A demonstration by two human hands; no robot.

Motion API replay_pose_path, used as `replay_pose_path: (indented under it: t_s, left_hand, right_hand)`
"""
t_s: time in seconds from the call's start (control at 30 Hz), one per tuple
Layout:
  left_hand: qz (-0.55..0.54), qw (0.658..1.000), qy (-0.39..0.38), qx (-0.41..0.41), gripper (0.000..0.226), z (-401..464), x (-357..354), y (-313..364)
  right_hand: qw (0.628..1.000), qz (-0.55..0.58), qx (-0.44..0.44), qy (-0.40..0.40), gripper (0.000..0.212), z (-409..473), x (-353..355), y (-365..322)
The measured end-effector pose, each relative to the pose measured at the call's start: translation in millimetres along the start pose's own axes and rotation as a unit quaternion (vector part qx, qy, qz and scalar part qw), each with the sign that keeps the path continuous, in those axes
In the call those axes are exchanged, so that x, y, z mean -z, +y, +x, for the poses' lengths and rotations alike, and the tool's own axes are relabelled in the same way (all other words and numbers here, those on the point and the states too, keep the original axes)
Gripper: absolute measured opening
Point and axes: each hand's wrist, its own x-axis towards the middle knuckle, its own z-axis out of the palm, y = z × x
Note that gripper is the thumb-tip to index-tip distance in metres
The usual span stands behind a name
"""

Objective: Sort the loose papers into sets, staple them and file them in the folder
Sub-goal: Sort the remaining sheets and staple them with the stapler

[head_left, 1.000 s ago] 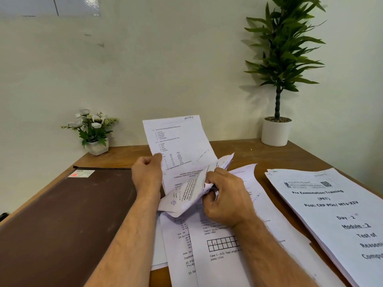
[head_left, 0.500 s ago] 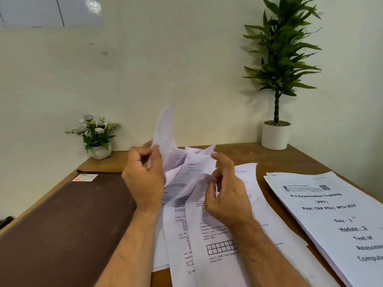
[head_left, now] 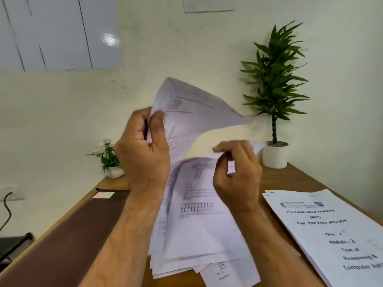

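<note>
head view: left hand [head_left: 143, 154] is raised w/ thumb & curled fingers pinching the edge of a thin white printed sheet [head_left: 192, 119] that bows upward & is motion-blurred, while the right hand [head_left: 236, 172] pinches the curled top edge of the next page of the limp sheaf of loose white papers [head_left: 199, 224], which hangs down to the wooden tabletop [head_left: 290, 179]. dark brown matte flat folder [head_left: 68, 241] lies closed on the table to the left, apart from the papers; a squared stack of white printed pages w/ bold title text [head_left: 331, 230] lies flat to the right. at the back by the pale wall: tall green leafy plant in a smooth white pot [head_left: 274, 156] & a small white-flowered plant in a white pot [head_left: 109, 160].
</note>
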Motion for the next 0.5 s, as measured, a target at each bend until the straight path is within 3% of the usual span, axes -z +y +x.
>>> replay_pose_path:
  t_s: [0.13, 0.2, 0.3, 0.4, 0.5]
  left_hand:
    - [-0.022, 0.999, 0.039, -0.018, 0.023, 25.5, 10.8, 29.6]
    - [-0.046, 0.998, 0.038, 0.019, 0.021, 34.7, 17.3, 41.5]
    - [-0.026, 0.988, -0.031, 0.151, 0.015, 41.2, 22.0, 42.2]
    - [-0.082, 0.927, -0.121, 0.345, 0.016, 31.0, 17.8, 17.4]
    - [-0.081, 0.874, -0.181, 0.443, 0.006, 1.0, 9.4, -14.5]
  right_hand:
    - [0.997, 0.012, 0.056, 0.051, 0.018, 49.0, 7.7, -29.3]
    - [0.994, 0.016, 0.077, 0.069, 0.021, 64.2, 12.7, -39.4]
    - [0.99, 0.02, 0.113, 0.083, 0.023, 71.4, 20.9, -52.5]
    - [0.992, 0.036, 0.105, 0.054, 0.018, 51.7, 19.2, -53.2]
    - [0.999, 0.039, 0.024, -0.024, 0.018, 13.1, 7.0, -34.5]
